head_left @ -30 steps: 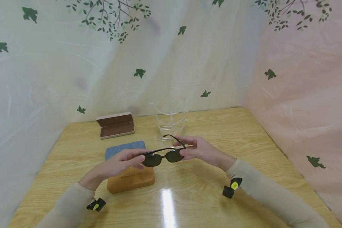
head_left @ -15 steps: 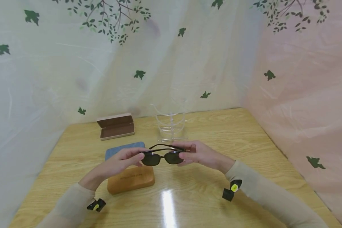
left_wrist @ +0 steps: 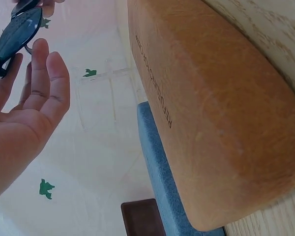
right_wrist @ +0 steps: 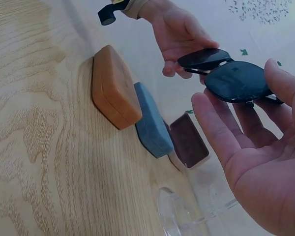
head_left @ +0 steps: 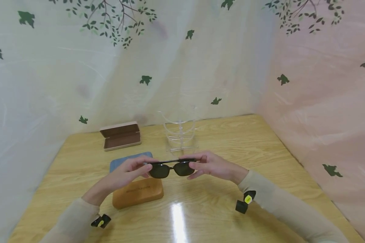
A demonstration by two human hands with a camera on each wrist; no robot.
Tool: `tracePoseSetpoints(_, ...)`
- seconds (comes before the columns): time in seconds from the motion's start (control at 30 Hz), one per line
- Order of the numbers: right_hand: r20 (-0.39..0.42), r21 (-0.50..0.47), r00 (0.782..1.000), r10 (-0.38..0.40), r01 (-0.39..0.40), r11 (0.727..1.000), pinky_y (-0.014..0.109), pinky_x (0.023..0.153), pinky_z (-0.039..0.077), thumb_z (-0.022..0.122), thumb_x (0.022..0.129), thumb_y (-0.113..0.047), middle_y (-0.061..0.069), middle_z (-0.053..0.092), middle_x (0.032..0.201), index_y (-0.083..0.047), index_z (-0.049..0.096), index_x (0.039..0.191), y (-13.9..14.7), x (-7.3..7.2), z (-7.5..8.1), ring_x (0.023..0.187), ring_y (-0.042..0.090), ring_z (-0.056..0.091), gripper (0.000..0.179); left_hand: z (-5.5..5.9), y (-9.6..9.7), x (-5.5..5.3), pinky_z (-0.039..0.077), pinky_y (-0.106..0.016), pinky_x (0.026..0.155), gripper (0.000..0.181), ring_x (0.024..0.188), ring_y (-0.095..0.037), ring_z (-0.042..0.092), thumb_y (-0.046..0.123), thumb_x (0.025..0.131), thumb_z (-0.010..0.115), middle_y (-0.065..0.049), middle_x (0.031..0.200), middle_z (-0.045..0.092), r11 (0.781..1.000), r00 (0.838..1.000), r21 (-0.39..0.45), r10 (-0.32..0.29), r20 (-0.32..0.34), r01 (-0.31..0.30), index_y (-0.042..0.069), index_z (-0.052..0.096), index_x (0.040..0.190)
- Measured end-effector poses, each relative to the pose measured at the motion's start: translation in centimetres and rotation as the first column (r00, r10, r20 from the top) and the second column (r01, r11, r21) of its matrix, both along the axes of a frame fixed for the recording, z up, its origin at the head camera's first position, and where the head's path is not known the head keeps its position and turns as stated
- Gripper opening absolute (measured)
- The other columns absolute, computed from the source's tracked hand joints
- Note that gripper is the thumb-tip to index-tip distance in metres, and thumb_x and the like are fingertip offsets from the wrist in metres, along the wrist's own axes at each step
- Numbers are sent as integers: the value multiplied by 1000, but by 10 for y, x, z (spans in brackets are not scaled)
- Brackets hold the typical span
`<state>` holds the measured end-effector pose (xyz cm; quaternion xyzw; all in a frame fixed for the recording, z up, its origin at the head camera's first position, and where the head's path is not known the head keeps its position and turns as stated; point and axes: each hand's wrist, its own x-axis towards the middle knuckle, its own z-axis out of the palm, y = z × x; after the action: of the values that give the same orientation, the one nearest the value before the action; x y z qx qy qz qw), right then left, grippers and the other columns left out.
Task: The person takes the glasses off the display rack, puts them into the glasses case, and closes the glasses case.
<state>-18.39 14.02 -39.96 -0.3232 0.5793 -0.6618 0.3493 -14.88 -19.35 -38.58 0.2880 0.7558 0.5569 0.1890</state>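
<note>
Black sunglasses with dark lenses are held up between both hands, lenses toward the head camera. My left hand pinches the left end of the frame between thumb and fingers. At the other end, my right hand grips the corner, its thumb on the front beside the lens. The temples lie folded behind the lenses. In the right wrist view, both dark lenses show close up, with the right fingers spread below them. An orange-brown glasses case, closed, sits on the table below the left hand.
A blue glasses case lies behind the orange one, partly hidden by the left hand. Farther back stands an open case with a dark brown inside. A clear tiered glasses stand is at the table's back middle, near the printed curtain.
The raised temple on the right has swung inward and down behind the lenses, pushed by the right hand. Both hands keep hold of the sunglasses; the head view has shifted slightly.
</note>
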Motion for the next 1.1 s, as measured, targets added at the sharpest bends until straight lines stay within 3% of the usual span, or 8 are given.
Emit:
tracePoseSetpoints(0.07, -1, -16, 1000, 14, -14, 1000, 52, 91, 47, 51, 100, -14, 18, 47, 139, -5, 45, 141, -2, -1, -1, 119, 37, 52, 42, -1, -1, 1, 47, -55, 87, 30, 100, -45, 56, 19, 102, 47, -10, 121, 57, 1000, 1000, 8, -6, 7, 6, 16, 57, 130)
tracePoseSetpoints(0.3, 135, -106, 990, 49, -35, 994, 55, 92, 45, 46, 102, -13, 21, 40, 143, 3, 40, 141, -8, -1, -3, 121, 38, 50, 43, -1, -4, 3, 50, -46, 88, 31, 97, -47, 58, 18, 103, 44, -13, 119, 59, 999, 999, 45, -6, 36, 4, 13, 57, 130)
tracePoseSetpoints(0.47, 133, -77, 991, 27, -17, 997, 54, 91, 46, 49, 101, -14, 20, 41, 142, 2, 41, 141, -12, -2, -1, 119, 38, 52, 44, 1, -7, 3, 49, -50, 87, 30, 97, -44, 58, 22, 103, 44, -12, 117, 62, 999, 999, 26, 36, 36, -37, 14, 58, 129)
tracePoseSetpoints(0.67, 137, -49, 991, 7, -1, 999, 53, 90, 47, 54, 99, -17, 21, 42, 141, -1, 45, 140, -15, -5, 3, 116, 39, 54, 45, 5, -11, 3, 48, -44, 87, 30, 95, -37, 60, 25, 103, 45, -11, 111, 64, 995, 995, -19, 96, 35, -96, 15, 58, 128)
tracePoseSetpoints(0.73, 141, -44, 990, -8, 14, 999, 53, 90, 47, 57, 97, -17, 19, 43, 141, -2, 46, 139, -16, -7, 3, 116, 38, 54, 46, 7, -12, 2, 50, -42, 85, 30, 94, -34, 61, 26, 102, 46, -10, 112, 64, 992, 992, -24, 124, 39, -123, 16, 58, 128)
tracePoseSetpoints(0.9, 173, -48, 982, -79, 89, 995, 54, 90, 47, 64, 93, -15, 21, 50, 134, 2, 48, 136, -18, -12, 5, 110, 34, 58, 50, 9, -18, 0, 51, -47, 86, 32, 93, -33, 65, 22, 102, 47, -15, 119, 61, 986, 987, 56, 154, 52, -157, 7, 57, 128)
tracePoseSetpoints(1.1, 163, -16, 972, -167, 172, 985, 51, 89, 48, 64, 92, -14, 23, 57, 124, 5, 49, 133, -31, -19, 5, 105, 32, 61, 48, 10, -31, -4, 52, -50, 82, 33, 86, -33, 67, 23, 102, 48, -19, 105, 65, 970, 972, 84, 221, 76, -227, -2, 58, 120)
